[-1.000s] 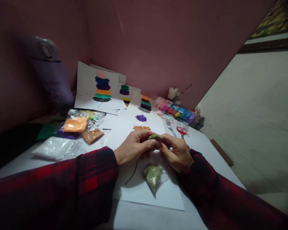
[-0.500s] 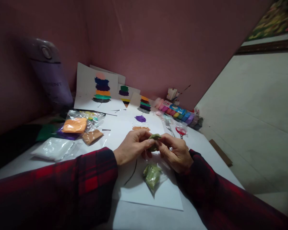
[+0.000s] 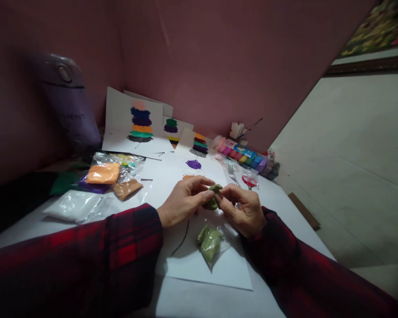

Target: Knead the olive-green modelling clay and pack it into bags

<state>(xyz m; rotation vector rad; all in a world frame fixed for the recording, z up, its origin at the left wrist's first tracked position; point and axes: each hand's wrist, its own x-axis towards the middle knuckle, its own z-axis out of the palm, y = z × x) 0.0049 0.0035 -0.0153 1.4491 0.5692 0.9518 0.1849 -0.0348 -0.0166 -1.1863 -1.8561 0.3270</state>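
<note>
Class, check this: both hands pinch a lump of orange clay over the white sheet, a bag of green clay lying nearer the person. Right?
No. The head view shows the lump pinched by the left hand and right hand is olive green, not orange; the rest holds.

Left hand (image 3: 182,201) and right hand (image 3: 243,208) meet at the fingertips, both pinched closed.

Layout on my feed
I see the lump (image 3: 212,196) between left hand (image 3: 182,201) and right hand (image 3: 242,207), over the paper sheet (image 3: 225,271); bag (image 3: 209,242) on it, packets (image 3: 102,173) left, fork (image 3: 232,173) behind.
</note>
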